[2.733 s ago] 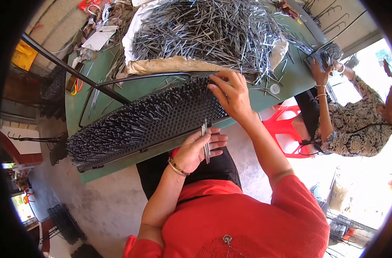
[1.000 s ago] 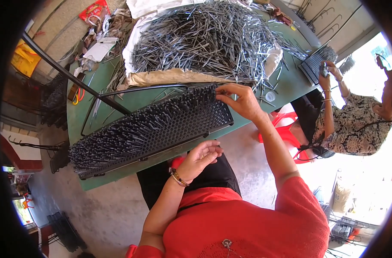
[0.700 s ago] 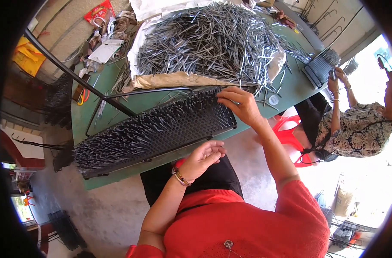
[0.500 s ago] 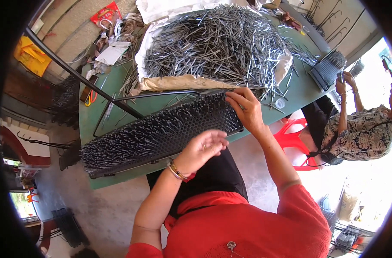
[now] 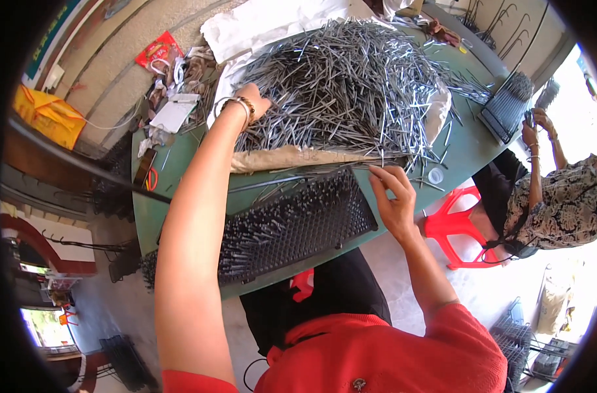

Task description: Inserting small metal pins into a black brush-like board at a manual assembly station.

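My left hand (image 5: pixel 254 103) reaches into a big heap of thin grey metal rods (image 5: pixel 344 85) at its left side. Its fingers curl down among the rods, and the fingertips are hidden there. Below the heap, a long black perforated rack (image 5: pixel 325 226) slants along the table's near edge. Many rods stand upright in its holes, while bare holes show along its near side and right end. My left forearm covers part of the rack. Beside the rack's far right corner is my right hand (image 5: pixel 398 200), its bent fingers apart from the thumb, with nothing visible in them.
White and brown sheeting (image 5: pixel 285 159) lies under the heap on the green table (image 5: pixel 469 157). Scissors with orange handles (image 5: pixel 152 179) and a small clear cap (image 5: pixel 435 175) lie nearby. A co-worker sits at the right by a red stool (image 5: pixel 449 226), hands near another black rack (image 5: pixel 505 111).
My left hand has moved from in front of the rack up into the rod heap. My right hand has come off the rack's far right corner, slightly right and nearer. The view has shifted slightly.
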Demonstrator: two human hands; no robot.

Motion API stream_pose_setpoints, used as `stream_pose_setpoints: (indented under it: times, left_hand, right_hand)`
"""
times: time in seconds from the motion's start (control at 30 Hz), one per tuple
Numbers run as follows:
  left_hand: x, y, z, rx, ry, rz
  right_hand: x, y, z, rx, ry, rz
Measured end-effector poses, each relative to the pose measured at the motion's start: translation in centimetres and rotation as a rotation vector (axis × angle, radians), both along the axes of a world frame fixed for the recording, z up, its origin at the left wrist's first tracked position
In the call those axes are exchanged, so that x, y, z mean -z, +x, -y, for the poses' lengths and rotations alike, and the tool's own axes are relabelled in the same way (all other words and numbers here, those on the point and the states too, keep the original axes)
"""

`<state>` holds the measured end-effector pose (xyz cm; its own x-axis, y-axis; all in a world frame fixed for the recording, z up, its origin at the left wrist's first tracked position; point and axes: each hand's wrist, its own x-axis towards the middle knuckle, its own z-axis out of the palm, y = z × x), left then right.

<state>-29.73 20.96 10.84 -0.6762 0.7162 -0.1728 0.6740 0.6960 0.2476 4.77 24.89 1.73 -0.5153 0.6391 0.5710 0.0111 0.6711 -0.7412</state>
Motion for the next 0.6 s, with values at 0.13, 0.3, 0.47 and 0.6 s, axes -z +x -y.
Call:
stream_pose_setpoints:
  times: [0.13, 0.3, 0.47, 0.6]
  left_hand:
    - [4.1, -3.2, -3.7, 0.042, -0.271, -0.091]
    - [10.9, -9.7, -4.5, -0.168, -0.425, 0.005]
    - [12.3, -7.5, -5.9, -0.056, -0.604, 0.268]
    - [7.8, -2.5, -6.7, 0.313, -0.747, 0.13]
  right_hand:
    - [1.8, 2.9, -1.8, 0.104, -0.103, 0.026]
    - [3.3, 5.2, -1.6, 0.137, -0.229, 0.065]
    - [5.0, 6.1, -2.4, 0.207, -0.308, 0.152]
    - [5.1, 5.2, -2.9, 0.242, -0.362, 0.152]
